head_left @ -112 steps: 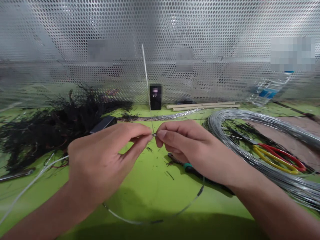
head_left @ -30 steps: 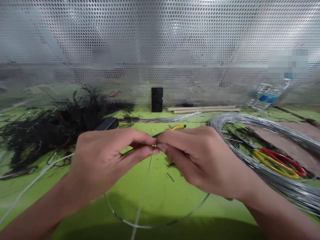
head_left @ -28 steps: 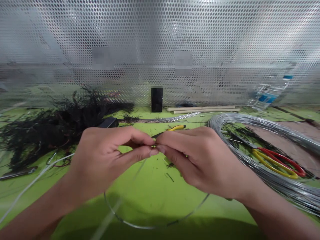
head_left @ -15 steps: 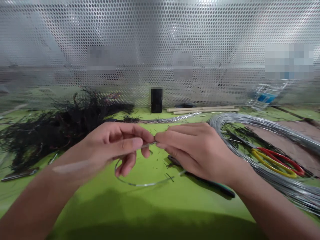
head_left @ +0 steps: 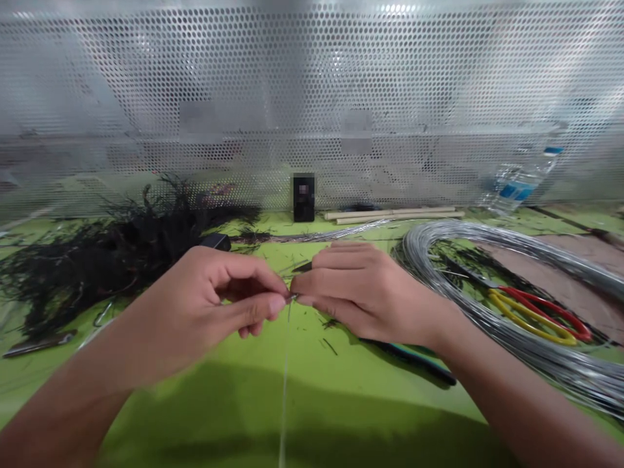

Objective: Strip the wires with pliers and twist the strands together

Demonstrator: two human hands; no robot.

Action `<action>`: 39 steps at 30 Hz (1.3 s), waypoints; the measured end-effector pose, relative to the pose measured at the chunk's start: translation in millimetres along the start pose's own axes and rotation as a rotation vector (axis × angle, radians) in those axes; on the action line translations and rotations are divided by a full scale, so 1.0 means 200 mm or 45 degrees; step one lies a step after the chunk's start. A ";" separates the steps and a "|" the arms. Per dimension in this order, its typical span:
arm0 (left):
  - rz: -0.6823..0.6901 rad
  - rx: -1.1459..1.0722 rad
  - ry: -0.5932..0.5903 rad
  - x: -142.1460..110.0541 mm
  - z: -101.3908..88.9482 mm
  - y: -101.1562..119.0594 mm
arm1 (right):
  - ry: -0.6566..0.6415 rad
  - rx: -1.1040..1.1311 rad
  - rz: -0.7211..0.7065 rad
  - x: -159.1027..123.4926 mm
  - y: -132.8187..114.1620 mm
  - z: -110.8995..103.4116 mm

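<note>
My left hand (head_left: 229, 302) pinches a thin silvery wire (head_left: 285, 377) between thumb and forefinger. The wire's tail hangs from the fingertips toward the bottom edge of the view. Right beside it, my right hand (head_left: 361, 292) is closed on the same spot, thumb against forefinger. The fingertips of both hands nearly touch, and they hide most of what lies between them. Below my right hand lies a tool with a dark green-edged handle (head_left: 414, 363), partly covered by the hand. A small dark pointed piece (head_left: 303, 266) shows behind the right fingers.
A big coil of wire (head_left: 453, 227) lies at right, with red-and-yellow-handled scissors (head_left: 541, 315) inside it. Black shredded strands (head_left: 117, 253) heap up at left. A black phone-like object (head_left: 303, 200), pale sticks (head_left: 394, 214) and a bottle (head_left: 517, 185) stand or lie before the perforated metal panel (head_left: 292, 78).
The wire's loose end, curved under my left hand before, now runs straight down toward the camera. My left fingers have curled in more, and both hands have shifted slightly down and left.
</note>
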State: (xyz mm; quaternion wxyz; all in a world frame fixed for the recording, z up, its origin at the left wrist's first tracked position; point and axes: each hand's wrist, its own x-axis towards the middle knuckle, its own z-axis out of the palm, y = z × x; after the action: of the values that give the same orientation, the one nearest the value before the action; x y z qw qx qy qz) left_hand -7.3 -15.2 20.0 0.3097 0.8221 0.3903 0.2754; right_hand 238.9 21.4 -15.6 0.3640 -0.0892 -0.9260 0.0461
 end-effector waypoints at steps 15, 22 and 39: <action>0.408 0.748 0.479 -0.07 0.13 0.08 | 0.094 0.251 0.165 0.00 -0.05 -0.03; 0.385 0.660 0.510 -0.03 0.13 0.07 | -0.091 0.197 0.409 0.04 -0.07 -0.10; 0.504 0.724 0.671 -0.08 0.15 0.09 | -0.627 -0.133 1.461 -0.67 -0.08 0.05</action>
State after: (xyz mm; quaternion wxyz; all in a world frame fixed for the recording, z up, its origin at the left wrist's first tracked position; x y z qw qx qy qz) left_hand 14.2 -46.7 10.2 -0.0979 0.8353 0.3513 0.4114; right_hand 325.6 -21.0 -109.8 0.0522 -0.5765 -0.7884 0.2082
